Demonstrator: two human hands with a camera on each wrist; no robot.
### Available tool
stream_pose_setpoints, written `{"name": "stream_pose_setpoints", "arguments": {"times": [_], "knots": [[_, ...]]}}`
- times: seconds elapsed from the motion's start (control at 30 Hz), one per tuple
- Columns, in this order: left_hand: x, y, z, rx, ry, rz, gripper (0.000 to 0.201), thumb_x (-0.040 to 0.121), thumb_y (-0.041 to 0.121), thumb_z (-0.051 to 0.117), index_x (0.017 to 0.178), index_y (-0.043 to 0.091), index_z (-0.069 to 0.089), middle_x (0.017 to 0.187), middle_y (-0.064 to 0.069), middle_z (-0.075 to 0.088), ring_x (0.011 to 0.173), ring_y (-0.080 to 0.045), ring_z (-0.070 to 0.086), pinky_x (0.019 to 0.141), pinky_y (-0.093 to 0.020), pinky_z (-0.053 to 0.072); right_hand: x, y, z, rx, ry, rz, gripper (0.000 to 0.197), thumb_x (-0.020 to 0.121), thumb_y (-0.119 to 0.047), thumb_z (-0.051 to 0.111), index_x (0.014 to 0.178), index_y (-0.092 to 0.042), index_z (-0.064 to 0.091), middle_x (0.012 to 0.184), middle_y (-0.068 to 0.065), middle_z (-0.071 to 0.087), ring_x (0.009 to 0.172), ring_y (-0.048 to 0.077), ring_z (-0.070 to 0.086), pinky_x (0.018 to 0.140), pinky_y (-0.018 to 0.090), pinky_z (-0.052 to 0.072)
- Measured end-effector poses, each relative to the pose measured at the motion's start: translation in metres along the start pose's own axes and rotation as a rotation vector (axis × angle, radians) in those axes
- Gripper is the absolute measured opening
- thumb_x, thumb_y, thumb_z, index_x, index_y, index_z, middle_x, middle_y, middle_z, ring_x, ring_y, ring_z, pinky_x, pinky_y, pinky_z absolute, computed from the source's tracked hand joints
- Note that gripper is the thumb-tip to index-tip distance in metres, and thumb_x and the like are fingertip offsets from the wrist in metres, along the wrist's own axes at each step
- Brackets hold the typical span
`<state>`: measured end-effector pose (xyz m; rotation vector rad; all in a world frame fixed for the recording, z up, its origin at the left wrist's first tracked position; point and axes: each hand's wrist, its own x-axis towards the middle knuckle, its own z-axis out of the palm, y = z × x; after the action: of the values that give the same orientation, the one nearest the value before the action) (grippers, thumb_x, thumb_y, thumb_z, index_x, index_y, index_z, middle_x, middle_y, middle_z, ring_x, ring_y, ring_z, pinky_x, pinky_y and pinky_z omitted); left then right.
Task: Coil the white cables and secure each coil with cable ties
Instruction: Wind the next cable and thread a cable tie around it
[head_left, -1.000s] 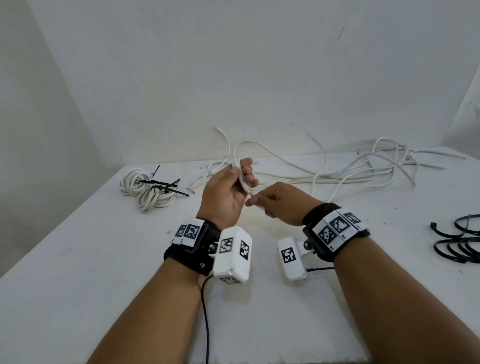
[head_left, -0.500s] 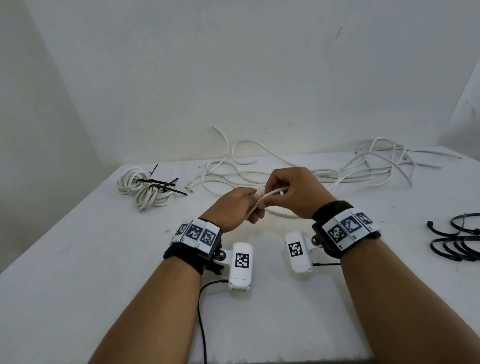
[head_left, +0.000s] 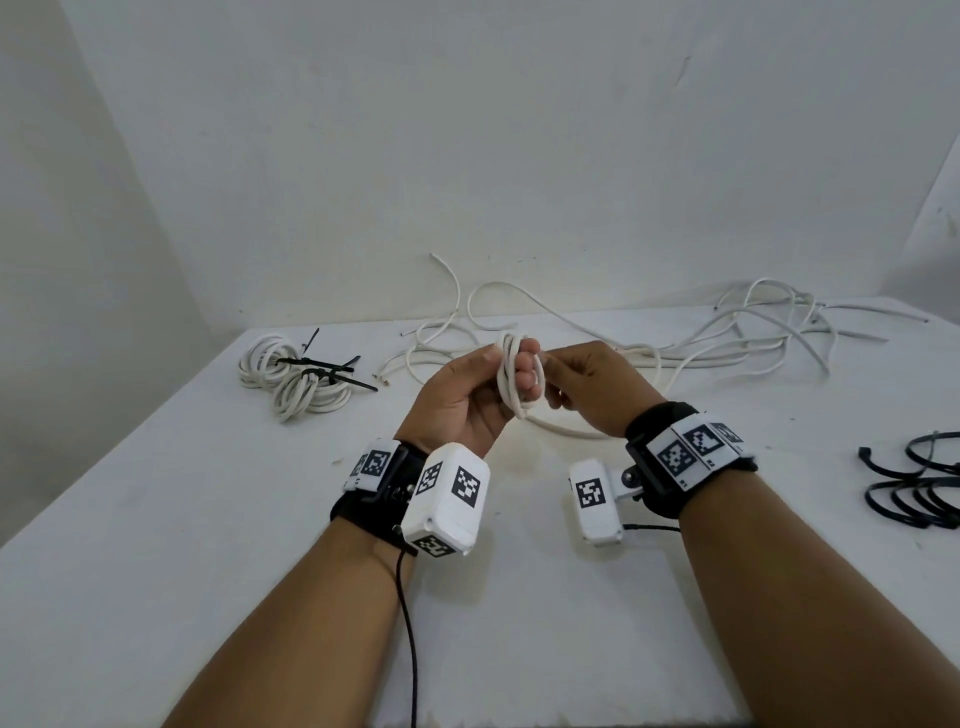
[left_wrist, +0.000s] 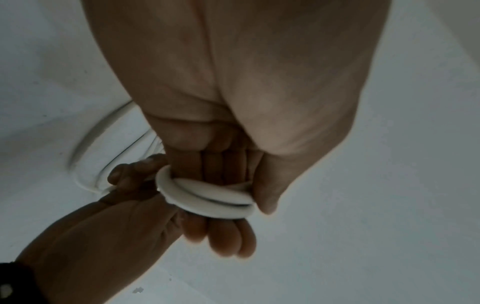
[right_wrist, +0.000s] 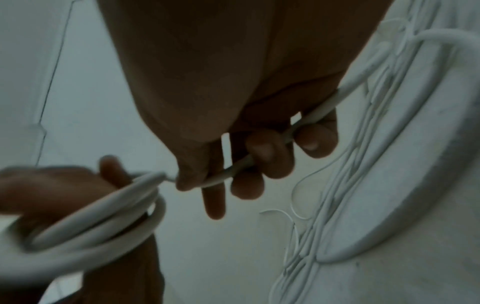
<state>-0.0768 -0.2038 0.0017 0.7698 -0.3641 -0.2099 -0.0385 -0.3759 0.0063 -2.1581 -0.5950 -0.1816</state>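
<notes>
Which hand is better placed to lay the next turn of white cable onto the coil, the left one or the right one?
Probably the right hand. It pinches the free run of the white cable right beside the coil. The left hand has the loops around its fingers, so it must hold them.

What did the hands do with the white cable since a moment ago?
The left hand turned palm-up again, and the right hand swung the white cable round its fingers, adding to the loops. Both hands kept hold of the cable. The tied coils, loose cables and black cable ties stayed put on the table.
</notes>
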Motion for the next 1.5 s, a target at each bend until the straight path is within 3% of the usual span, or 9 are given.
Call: {"name": "stream_pose_setpoints", "arguments": {"times": [0.17, 0.3, 0.47, 0.67, 0.8, 1.07, 1.2, 1.3, 1.5], "knots": [[0.009, -0.005, 0.0, 0.194, 0.228, 0.207, 0.019, 0.094, 0.008, 0.052, 0.1, -0.004, 0.067, 0.087, -0.009, 0.074, 0.076, -0.018, 0.07, 0.076, -0.029, 0.059, 0.001, -0.009, 0.009, -0.268, -0.259, 0.032, 0.041, 0.101, -0.039, 0.046, 0.067, -0.02, 0.058, 0.06, -0.007, 0.058, 0.052, 0.006, 0.05, 0.059, 0.026, 0.043], [0.008, -0.01, -0.002, 0.664, 0.359, 0.296, 0.017, 0.098, 0.008, 0.054, 0.094, 0.006, 0.07, 0.086, -0.005, 0.075, 0.081, -0.017, 0.072, 0.072, -0.027, 0.057, 0.0, -0.013, 0.014, -0.427, -0.37, 0.001, 0.024, 0.097, -0.034, 0.052, 0.109, -0.023, 0.071, 0.09, 0.001, 0.068, 0.083, 0.018, 0.064, 0.084, 0.04, 0.053], [0.008, -0.008, -0.012, 1.181, 0.433, 0.435, 0.018, 0.095, 0.014, 0.057, 0.086, 0.008, 0.071, 0.078, 0.002, 0.074, 0.074, -0.001, 0.069, 0.07, -0.012, 0.049, -0.005, -0.024, 0.011, -0.423, -0.408, -0.009, 0.023, 0.094, -0.029, 0.057, 0.111, -0.028, 0.072, 0.075, -0.013, 0.06, 0.069, 0.005, 0.056, 0.07, 0.027, 0.048], [0.013, -0.002, -0.019, 1.725, 0.22, 0.026, 0.032, 0.096, 0.022, 0.045, 0.066, 0.011, 0.049, 0.06, 0.002, 0.054, 0.058, -0.015, 0.047, 0.051, -0.023, 0.029, -0.007, -0.02, 0.006, -0.278, -0.148, -0.098, 0.009, 0.078, -0.03, 0.079, 0.077, -0.022, 0.075, 0.07, -0.009, 0.065, 0.068, 0.011, 0.06, 0.064, 0.03, 0.051], [0.006, 0.001, -0.011, 1.365, 0.07, -0.115, 0.045, 0.098, 0.03, 0.032, 0.065, 0.011, 0.058, 0.059, -0.002, 0.057, 0.057, -0.016, 0.05, 0.063, -0.03, 0.043, -0.005, -0.01, -0.005, -0.099, 0.011, -0.1, 0.022, 0.067, -0.028, 0.088, 0.069, -0.023, 0.067, 0.06, -0.018, 0.063, 0.056, 0.005, 0.052, 0.058, 0.023, 0.045], [-0.001, 0.002, -0.004, 0.716, 0.038, -0.078, 0.043, 0.101, 0.026, 0.039, 0.073, 0.008, 0.066, 0.048, 0.0, 0.043, 0.049, -0.014, 0.041, 0.053, -0.023, 0.036, -0.005, -0.007, -0.014, 0.196, 0.153, -0.121, 0.01, 0.081, -0.02, 0.08, 0.075, -0.022, 0.073, 0.049, -0.016, 0.053, 0.046, 0.007, 0.034, 0.05, 0.016, 0.031], [-0.001, 0.006, 0.003, 0.34, 0.064, -0.005, 0.033, 0.09, 0.028, 0.047, 0.074, 0.002, 0.061, 0.044, 0.003, 0.04, 0.042, -0.01, 0.04, 0.047, -0.02, 0.039, -0.004, -0.005, -0.015, 0.221, 0.185, -0.117, 0.013, 0.091, -0.026, 0.069, 0.083, -0.033, 0.075, 0.06, -0.013, 0.063, 0.052, 0.009, 0.042, 0.051, 0.019, 0.036], [0.001, 0.01, 0.005, 0.134, 0.058, 0.066, 0.034, 0.089, 0.028, 0.047, 0.072, 0.005, 0.064, 0.046, 0.004, 0.043, 0.044, -0.009, 0.044, 0.049, -0.02, 0.042, -0.004, -0.004, -0.01, 0.086, 0.135, -0.096, 0.02, 0.097, -0.034, 0.059, 0.084, -0.042, 0.072, 0.057, -0.011, 0.057, 0.053, 0.009, 0.044, 0.054, 0.02, 0.037], [0.008, 0.008, -0.003, 0.111, 0.185, 0.219, 0.014, 0.096, 0.003, 0.044, 0.099, -0.001, 0.057, 0.073, -0.002, 0.063, 0.068, -0.011, 0.061, 0.072, -0.02, 0.052, -0.004, -0.023, 0.008, -0.319, -0.197, -0.043, 0.021, 0.101, -0.022, 0.046, 0.086, -0.019, 0.06, 0.077, -0.005, 0.062, 0.063, 0.002, 0.055, 0.064, 0.027, 0.044]]}}
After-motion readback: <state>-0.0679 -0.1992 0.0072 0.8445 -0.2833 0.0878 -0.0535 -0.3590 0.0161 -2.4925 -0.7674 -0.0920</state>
